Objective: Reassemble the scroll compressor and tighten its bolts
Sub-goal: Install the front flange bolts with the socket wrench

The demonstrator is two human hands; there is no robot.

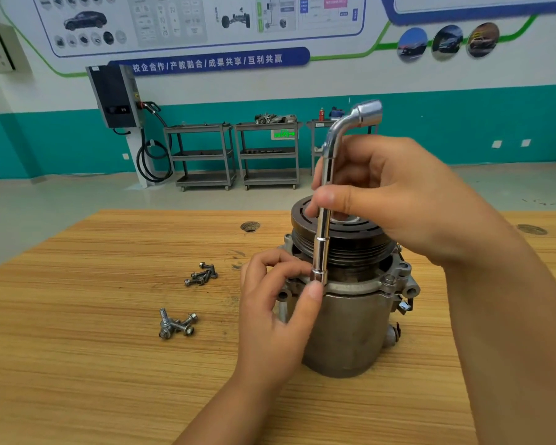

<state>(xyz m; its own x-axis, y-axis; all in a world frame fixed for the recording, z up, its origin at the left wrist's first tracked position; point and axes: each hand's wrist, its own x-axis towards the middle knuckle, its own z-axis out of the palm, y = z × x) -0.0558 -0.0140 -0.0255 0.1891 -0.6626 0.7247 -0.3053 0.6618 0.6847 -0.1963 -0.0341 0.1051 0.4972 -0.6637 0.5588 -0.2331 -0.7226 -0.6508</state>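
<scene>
Compressor point(347, 329) upright under our hands. Right hand point(395, 194) wraps L-wrench point(325, 220) shaft, keeping it vertical; left hand point(276, 313) pinches socket end onto flange bolt, steadying seat. Spare bolts point(177, 324) lie left, within reach.

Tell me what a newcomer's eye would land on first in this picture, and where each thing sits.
First the shiny L-shaped socket wrench, upright at centre, its lower socket on the flange of the grey compressor standing on the wooden table. The right hand grips its shaft above the black pulley, while the left hand steadies its lower end. Two small heaps of loose bolts lie to the left of the compressor.
</scene>
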